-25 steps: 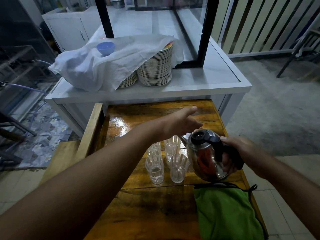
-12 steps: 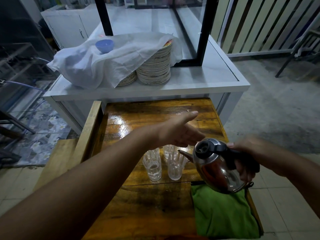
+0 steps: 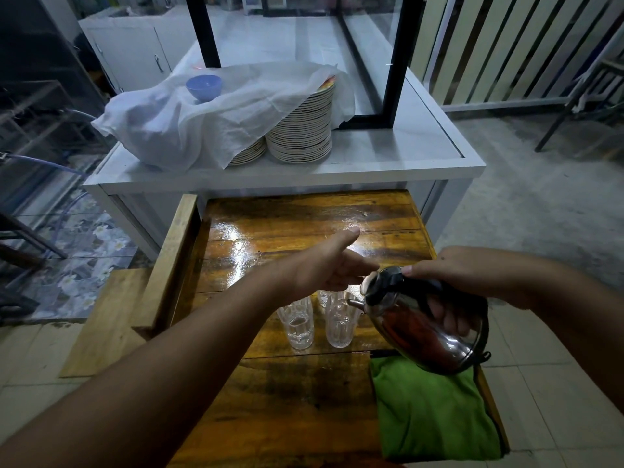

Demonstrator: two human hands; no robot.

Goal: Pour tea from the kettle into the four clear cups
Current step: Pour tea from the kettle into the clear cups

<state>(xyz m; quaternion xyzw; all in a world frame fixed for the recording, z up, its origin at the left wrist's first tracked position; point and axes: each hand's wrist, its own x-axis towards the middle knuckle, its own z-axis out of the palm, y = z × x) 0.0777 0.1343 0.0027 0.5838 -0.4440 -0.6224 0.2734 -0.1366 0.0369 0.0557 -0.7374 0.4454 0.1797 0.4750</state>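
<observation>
Kettle (image 3: pixel 429 327) hangs tilted in my right hand (image 3: pixel 472 275), whose grip wraps its black handle, spout over the clear cups (image 3: pixel 339 320) at its 9 o'clock on the wooden surface (image 3: pixel 304 231). My left hand (image 3: pixel 324 265) hovers above them, fingers straight, holding nothing.

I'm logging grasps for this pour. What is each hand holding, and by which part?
The right hand grips the steel kettle by its black handle, thumb near the lid. The left hand holds nothing, open above the clear cups.
</observation>
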